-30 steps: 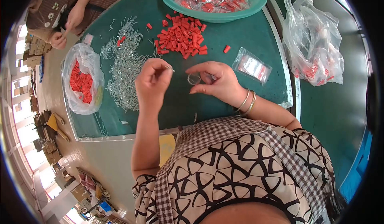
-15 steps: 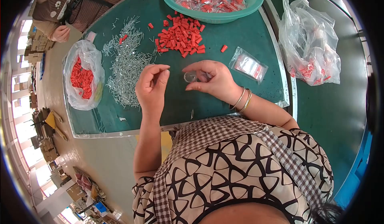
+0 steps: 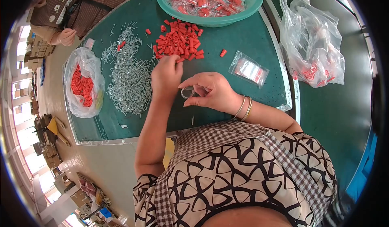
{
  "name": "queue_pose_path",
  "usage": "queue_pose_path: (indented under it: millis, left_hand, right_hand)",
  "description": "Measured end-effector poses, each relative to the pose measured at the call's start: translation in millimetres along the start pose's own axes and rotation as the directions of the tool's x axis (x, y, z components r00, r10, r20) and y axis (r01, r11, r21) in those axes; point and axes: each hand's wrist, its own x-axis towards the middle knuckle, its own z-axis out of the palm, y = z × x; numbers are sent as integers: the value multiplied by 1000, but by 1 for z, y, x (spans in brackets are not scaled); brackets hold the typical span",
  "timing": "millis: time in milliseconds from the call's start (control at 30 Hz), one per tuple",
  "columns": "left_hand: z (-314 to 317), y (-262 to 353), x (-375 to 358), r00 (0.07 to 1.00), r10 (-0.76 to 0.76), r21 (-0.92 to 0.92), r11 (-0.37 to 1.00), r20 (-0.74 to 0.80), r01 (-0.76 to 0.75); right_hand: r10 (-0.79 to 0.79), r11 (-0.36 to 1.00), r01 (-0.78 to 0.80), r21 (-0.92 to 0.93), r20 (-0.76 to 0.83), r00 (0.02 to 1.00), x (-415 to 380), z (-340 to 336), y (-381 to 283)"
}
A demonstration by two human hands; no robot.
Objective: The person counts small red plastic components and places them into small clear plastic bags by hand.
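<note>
My left hand (image 3: pixel 166 74) is at the near edge of a pile of red tapered plastic caps (image 3: pixel 178 40). Its fingers are closed, with a red cap (image 3: pixel 180 59) showing at the fingertips; part of the grip is hidden by the back of the hand. Just to the right, my right hand (image 3: pixel 210 90) curls around a small clear plastic bag (image 3: pixel 187 93), whose rounded mouth gapes between thumb and forefinger. Whether anything lies inside the bag is hidden. Left of my left hand spreads a heap of small silvery screws or pins (image 3: pixel 129 85).
A green basket (image 3: pixel 210 23) of filled bags stands at the back. A packet of flat clear bags (image 3: pixel 249 69) and a lone red cap (image 3: pixel 223 53) lie at right. Plastic bags (image 3: pixel 312 44) (image 3: pixel 97 65) flank the work. Another person's hand (image 3: pixel 67 37) is at upper left.
My left hand has moved up and right to the red caps, its fingertips now at one of them. My right hand, still holding the clear bag, has shifted slightly down and left.
</note>
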Motion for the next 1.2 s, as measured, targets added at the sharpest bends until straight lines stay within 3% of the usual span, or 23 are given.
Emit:
queue_pose_path:
  millis: [33,133,233,333,367,467,500,600,633,733,800,833,967,1067,1100,1200]
  left_hand:
    - [-11,5,-1,998,-56,-114,992,-7,55]
    - [-59,36,-13,998,-55,-177,983,-16,51]
    - [-76,51,-25,965,260,-72,962,-44,-263]
    - [-78,61,-26,913,405,49,912,43,-407]
    - [-75,57,-28,917,397,-18,918,35,-397]
    - [-75,45,-25,982,179,-188,964,-67,-189]
    - [-72,34,-22,982,140,-178,971,-124,-161]
    - [-57,14,-15,999,6,-178,984,-32,-12]
    - [-48,10,-13,999,14,-178,984,43,-7]
    - [-21,-2,-6,967,126,88,985,222,-148]
    - [-18,-2,-6,972,101,116,985,211,-127]
    - [-17,-4,-7,970,111,145,979,216,-144]
    - [-19,-15,-12,979,178,154,969,104,-192]
    - [-40,1,-21,994,-110,-230,967,-1,107]
    - [-46,5,-24,990,-134,-320,940,-36,115]
    - [-70,41,-30,999,44,-335,941,-33,-52]
  right_hand:
    - [12,1000,-12,-1,-9,1000,1,-1,-1]
    - [68,998,-68,-4,-43,997,4,-5,-3]
    - [145,989,-145,9,-51,988,4,-2,-2]
    - [158,987,-157,17,-58,986,4,2,1]
    - [152,988,-151,13,-71,986,3,3,4]
    - [158,987,-154,48,-78,984,3,2,5]
    - [162,985,-157,69,-71,984,4,2,5]
    - [129,991,-128,34,-24,991,3,2,3]
    - [130,991,-129,40,-12,991,2,3,2]
    - [86,996,-86,25,-8,996,1,4,0]
    - [-1,1000,0,-24,-21,1000,3,3,4]
    - [84,996,-84,11,-8,996,3,1,0]
    - [112,994,-110,28,-51,992,2,2,1]
    - [127,992,-126,16,-56,990,5,1,3]
    - [146,989,-145,11,-51,988,5,0,3]
    - [182,983,-183,-12,-49,982,6,0,0]
